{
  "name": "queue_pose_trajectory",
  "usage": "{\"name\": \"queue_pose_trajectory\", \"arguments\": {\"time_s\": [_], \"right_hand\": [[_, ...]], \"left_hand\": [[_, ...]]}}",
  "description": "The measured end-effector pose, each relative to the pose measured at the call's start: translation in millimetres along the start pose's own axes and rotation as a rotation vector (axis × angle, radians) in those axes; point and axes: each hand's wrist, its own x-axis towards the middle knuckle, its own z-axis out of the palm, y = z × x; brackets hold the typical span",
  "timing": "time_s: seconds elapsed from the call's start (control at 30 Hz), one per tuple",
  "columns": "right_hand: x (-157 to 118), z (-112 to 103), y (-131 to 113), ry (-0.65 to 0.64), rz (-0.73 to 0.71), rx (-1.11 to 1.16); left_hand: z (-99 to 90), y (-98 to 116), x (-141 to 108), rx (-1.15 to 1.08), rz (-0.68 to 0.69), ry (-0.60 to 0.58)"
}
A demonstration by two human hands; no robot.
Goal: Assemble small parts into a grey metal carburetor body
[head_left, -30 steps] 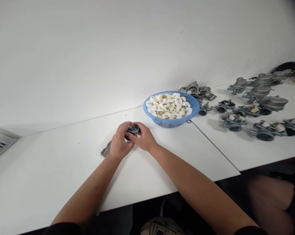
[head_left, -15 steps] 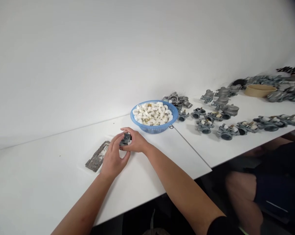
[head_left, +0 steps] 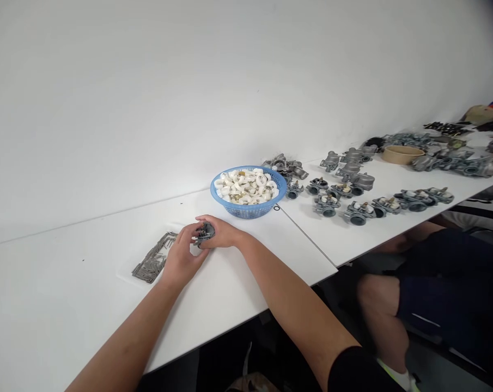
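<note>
A small grey metal carburetor body point(head_left: 206, 231) is between my two hands, just above the white table. My right hand point(head_left: 225, 233) wraps round its far and right side. The fingers of my left hand point(head_left: 183, 258) close on its left side, and some fingertips are hidden behind it. Just left of my left hand lies a clear shallow tray point(head_left: 148, 265) of thin grey metal pins. Beyond my hands stands a blue plastic basket point(head_left: 248, 211), heaped with white plastic floats point(head_left: 248, 185).
Several carburetor bodies point(head_left: 357, 211) stand in groups to the right, some carrying white floats. A black ring point(head_left: 276, 208) lies by the basket. Farther off is a tan round container point(head_left: 402, 154). A seam crosses the tabletop, and a seated person's leg point(head_left: 383, 310) is at the right.
The view has swung right, so everything sits farther left. In my hands the carburetor body is turned slightly and shows more between the fingers. Both hands keep their hold.
</note>
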Motion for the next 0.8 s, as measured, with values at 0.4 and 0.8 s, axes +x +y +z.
{"name": "queue_pose_trajectory", "arguments": {"time_s": [0.4, 0.8], "right_hand": [[3, -1, 9, 0.007, 0.007, 0.024], [-45, -68, -58, 0.539, -0.373, -0.417]], "left_hand": [[9.4, -20, 2, 0.208, 0.097, 0.074], [19.9, -8, 6, 0.072, -0.038, -0.082]]}}
